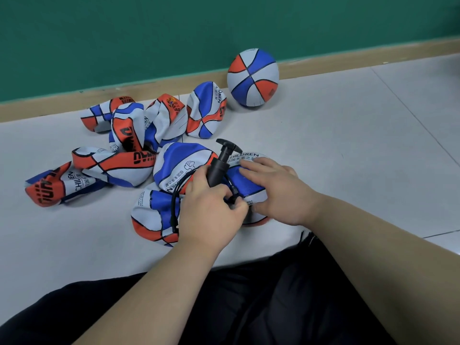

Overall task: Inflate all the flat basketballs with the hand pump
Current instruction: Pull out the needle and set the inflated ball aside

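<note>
Flat basketballs (pixel 129 130) of blue, orange-red and pale grey rubber are seen crumpled in a loose heap on the pale grey tiled floor (pixel 348 145), near a tan skirting board (pixel 49 108) under a green wall (pixel 149 33). One round, inflated basketball (pixel 252 77) in the same colours is set against the skirting board, just beyond the right end of the heap.

Nearest the person, a flat basketball printed with the word CHILDREN (pixel 246 181) is laid on the floor, just beside two other flat ones on its left. A black plastic hand pump (pixel 217 170) with a T-shaped handle (pixel 225 144) is held tilted above this ball, with the handle pointed away from the person. Its thin black hose (pixel 174 210) is looped down over the flat ball to the left.

The left hand (pixel 211 212) is closed with the fingers curled. The pump's lower end is gripped by it, and a black hose end is pinched at the fingertips against the ball's surface. Whether a needle is in the valve cannot be told, as that spot is hidden by the fingers.

The right hand (pixel 276 192) is laid on the CHILDREN ball with fingers straight and spread. Nothing is grasped by it, and the blue panel is pressed down beneath it. Both bare forearms are stretched out over black trousers (pixel 249 307).
</note>
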